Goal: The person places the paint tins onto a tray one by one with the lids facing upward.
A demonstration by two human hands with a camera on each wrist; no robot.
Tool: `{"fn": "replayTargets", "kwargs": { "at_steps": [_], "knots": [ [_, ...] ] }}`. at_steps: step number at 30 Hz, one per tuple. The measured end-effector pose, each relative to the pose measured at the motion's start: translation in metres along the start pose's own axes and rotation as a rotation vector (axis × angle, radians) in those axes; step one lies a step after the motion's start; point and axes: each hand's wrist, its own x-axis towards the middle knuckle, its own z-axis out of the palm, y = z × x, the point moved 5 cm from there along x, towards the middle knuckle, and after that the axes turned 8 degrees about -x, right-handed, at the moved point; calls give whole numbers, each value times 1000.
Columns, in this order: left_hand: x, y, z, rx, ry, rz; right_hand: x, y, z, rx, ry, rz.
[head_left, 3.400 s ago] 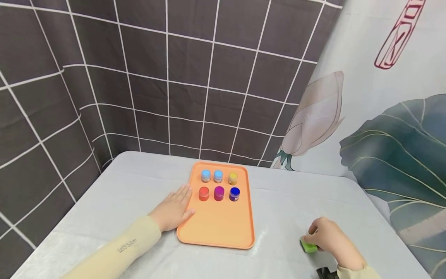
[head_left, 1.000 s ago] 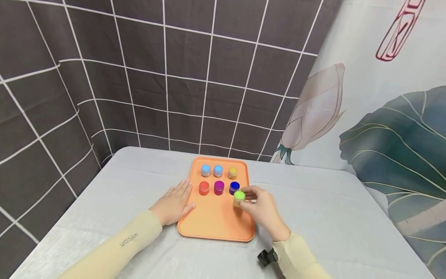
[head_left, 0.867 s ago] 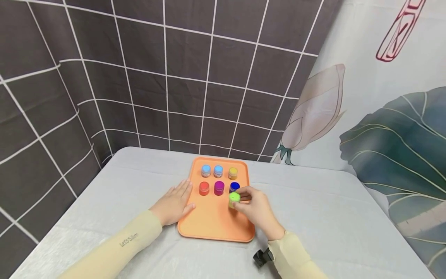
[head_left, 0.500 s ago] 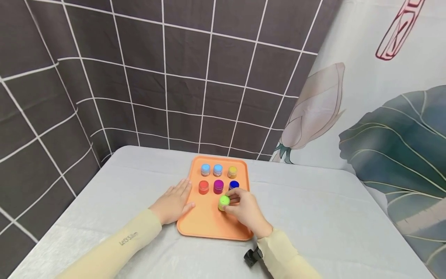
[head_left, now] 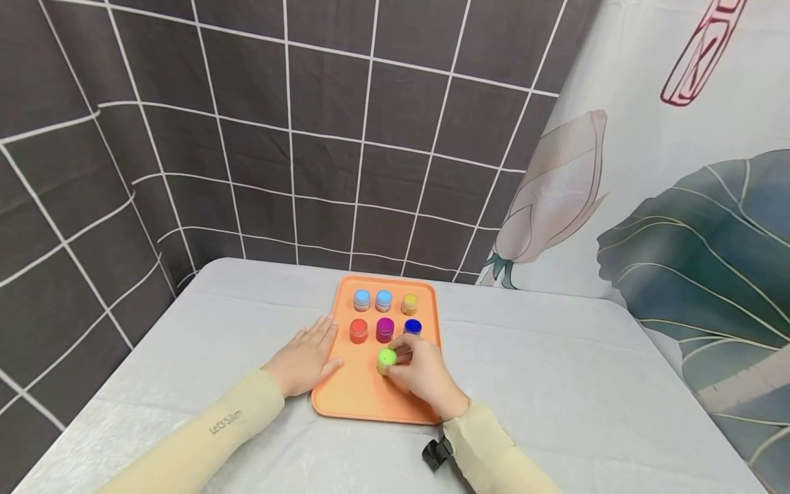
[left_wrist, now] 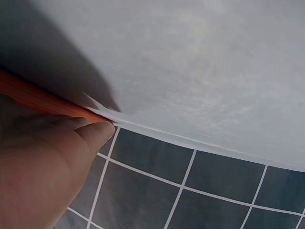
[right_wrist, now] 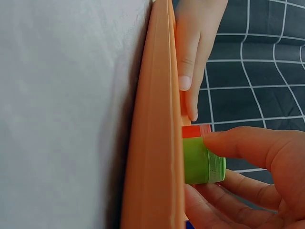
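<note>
My right hand [head_left: 426, 374] pinches a small lime-green paint jar [head_left: 386, 361] between thumb and fingers, over the orange tray [head_left: 352, 401]. In the right wrist view the green jar [right_wrist: 202, 161] sits upright at or just above the tray floor; contact is hidden by the rim. My left hand [head_left: 305, 358] rests with straight fingers on the tray's left edge. Behind the green jar stand a red jar [head_left: 358, 331], a purple jar [head_left: 385, 330] and a dark blue jar [head_left: 413, 328], the last partly covered by my right fingers.
At the tray's far end stand two light blue jars [head_left: 361, 300] and a yellow jar [head_left: 410, 304]. A pale cloth covers the table [head_left: 543, 384]. A dark gridded curtain [head_left: 247, 137] hangs behind, with a flower-printed curtain [head_left: 555, 185] at the right.
My right hand has picked up the green jar from the cloth at the right and carried it left over the tray, in front of the purple jar. My left hand stays on the tray edge.
</note>
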Motion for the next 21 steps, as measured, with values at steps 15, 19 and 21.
{"fn": "replayTargets", "kwargs": {
  "at_steps": [15,19,21],
  "knots": [
    [-3,2,-13,11,13,24,3,8,-24,-53,-17,-55],
    [2,-1,-23,58,81,59,9,19,-52,-154,48,-111],
    [7,-3,-30,88,120,66,12,27,-68,-226,78,-143]
  ]
}}
